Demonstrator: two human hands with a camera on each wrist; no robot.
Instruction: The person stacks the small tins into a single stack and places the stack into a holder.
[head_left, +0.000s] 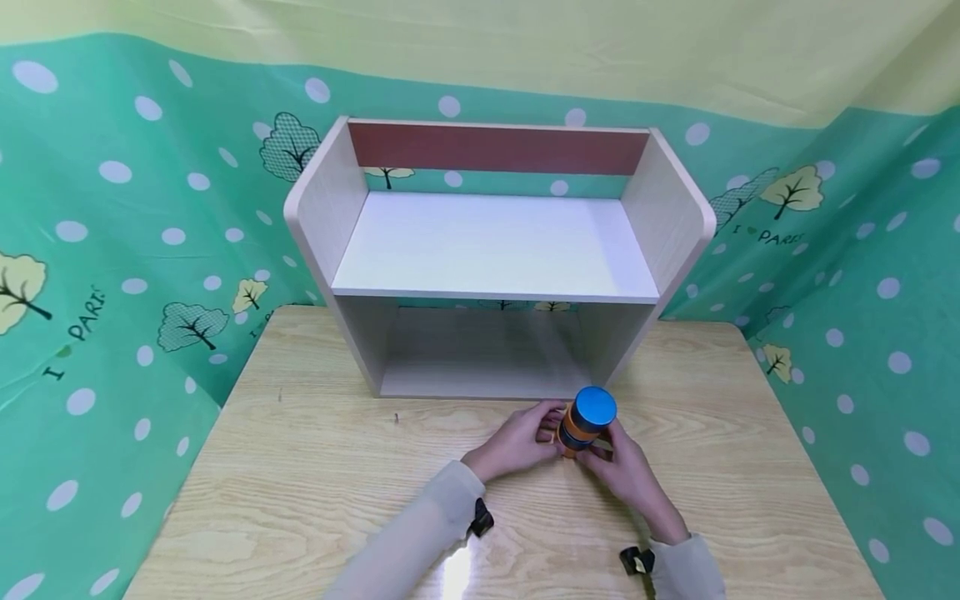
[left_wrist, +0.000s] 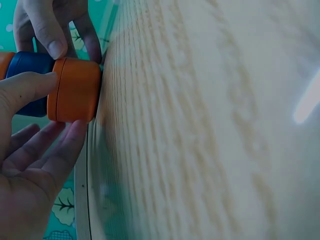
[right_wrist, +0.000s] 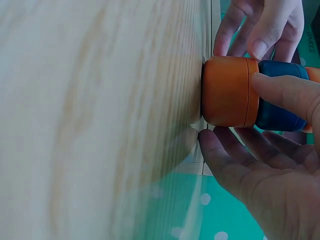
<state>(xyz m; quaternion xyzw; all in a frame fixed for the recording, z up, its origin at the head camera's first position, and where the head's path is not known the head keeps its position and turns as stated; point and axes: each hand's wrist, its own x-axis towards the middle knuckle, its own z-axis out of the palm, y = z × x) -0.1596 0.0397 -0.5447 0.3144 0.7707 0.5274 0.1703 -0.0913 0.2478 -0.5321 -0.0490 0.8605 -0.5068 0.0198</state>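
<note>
Head view: a stack of jars (head_left: 586,422) stands upright with its base at the surface of the table (head_left: 300,458), just before the front edge of the shelf (head_left: 495,250) and toward that edge's right end. Four short, round jars make up the column, in alternating colours. The lowest jar (left_wrist: 79,92) is smooth orange, with rounded edges and a thin seam near its upper rim; the second jar (right_wrist: 280,68) is dark blue; the third jar (head_left: 577,427) is orange; the top jar (head_left: 596,406) shows a flat, bright blue upper face. The contents of the jars cannot be seen. The shelf has two pale levels between side panels and a reddish-brown strip across the upper back; the green dotted curtain (head_left: 112,250) shows through its open back.

Wrist views: my left hand (head_left: 521,442) and right hand (head_left: 626,467) hold the stack low down from opposite sides. Each thumb presses near the seam of the lowest jar, where it meets the second, and my fingers bend partly round the sides, slightly parted from one another.
</note>
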